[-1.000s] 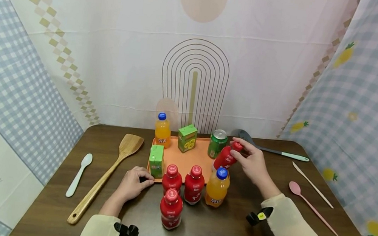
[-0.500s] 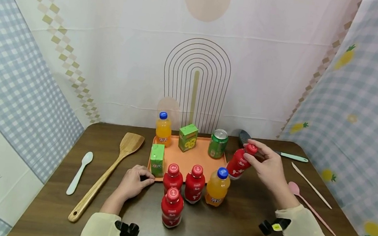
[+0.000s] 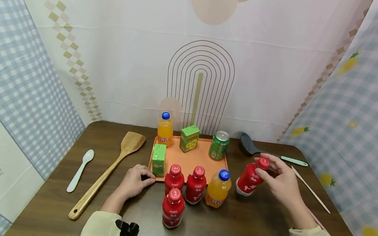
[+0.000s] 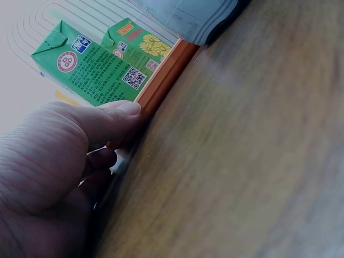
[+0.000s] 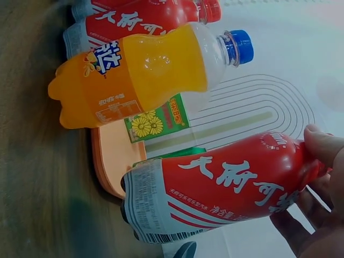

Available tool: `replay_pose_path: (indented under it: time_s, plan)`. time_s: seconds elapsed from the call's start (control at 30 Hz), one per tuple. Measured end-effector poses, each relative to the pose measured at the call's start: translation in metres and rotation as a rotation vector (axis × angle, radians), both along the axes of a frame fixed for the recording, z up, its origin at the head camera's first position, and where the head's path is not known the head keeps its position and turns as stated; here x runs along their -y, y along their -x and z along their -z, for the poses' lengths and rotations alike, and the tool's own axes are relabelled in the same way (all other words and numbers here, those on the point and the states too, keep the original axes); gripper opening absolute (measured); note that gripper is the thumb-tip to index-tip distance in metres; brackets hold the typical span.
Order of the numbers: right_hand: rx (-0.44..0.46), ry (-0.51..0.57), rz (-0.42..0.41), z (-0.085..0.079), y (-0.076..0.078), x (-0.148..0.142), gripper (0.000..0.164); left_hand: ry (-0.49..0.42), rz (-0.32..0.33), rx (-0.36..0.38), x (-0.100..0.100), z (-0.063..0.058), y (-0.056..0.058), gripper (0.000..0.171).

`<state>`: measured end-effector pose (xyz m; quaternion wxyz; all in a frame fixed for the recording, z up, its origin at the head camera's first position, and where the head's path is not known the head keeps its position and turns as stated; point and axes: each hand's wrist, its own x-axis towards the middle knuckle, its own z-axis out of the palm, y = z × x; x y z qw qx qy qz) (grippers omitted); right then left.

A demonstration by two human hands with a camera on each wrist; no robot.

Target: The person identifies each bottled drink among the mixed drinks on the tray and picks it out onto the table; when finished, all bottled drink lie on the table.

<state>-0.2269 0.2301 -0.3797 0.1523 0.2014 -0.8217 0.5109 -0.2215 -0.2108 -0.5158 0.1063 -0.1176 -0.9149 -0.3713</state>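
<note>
Head view: right hand (image 3: 281, 181) clamped on neck of tilted red bottle (image 3: 250, 179), held right of orange tray (image 3: 191, 160); left hand (image 3: 135, 181) pinches tray's near-left corner. Risk: leftward swing could topple the nearby orange-soda bottle (image 3: 217, 191); high neck-only grip could let the red one slip onto the tabletop (image 3: 229, 232).

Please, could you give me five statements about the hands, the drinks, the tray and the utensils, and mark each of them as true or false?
1. The right hand holds a red bottle near its cap. True.
2. The green can lies on its side. False: the green can stands upright on the orange tray.
3. The left hand touches the orange tray's rim. True.
4. The wooden spatula lies right of the orange tray. False: in the head view, the wooden spatula lies left of it.
5. The pale spoon lies left of the wooden spatula. True.
</note>
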Motion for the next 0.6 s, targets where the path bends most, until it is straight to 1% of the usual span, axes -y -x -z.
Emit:
replay_pose_path:
  time_s: [0.17, 0.3, 0.47, 0.6]
  plan:
    - [0.010, 0.022, -0.062, 0.014, -0.002, -0.015, 0.043, 0.000, 0.003, -0.010, 0.000, 0.000, 0.001, 0.010]
    - [0.041, 0.017, -0.107, 0.024, -0.004, -0.025, 0.044, -0.001, 0.003, -0.016, 0.000, 0.000, 0.003, 0.011]
    - [0.085, -0.018, -0.157, 0.025, -0.013, -0.026, 0.045, -0.005, -0.006, 0.007, 0.001, 0.000, 0.003, 0.011]
    - [0.090, -0.054, -0.196, 0.022, -0.023, -0.024, 0.046, 0.003, -0.001, 0.004, 0.001, 0.001, 0.002, 0.011]
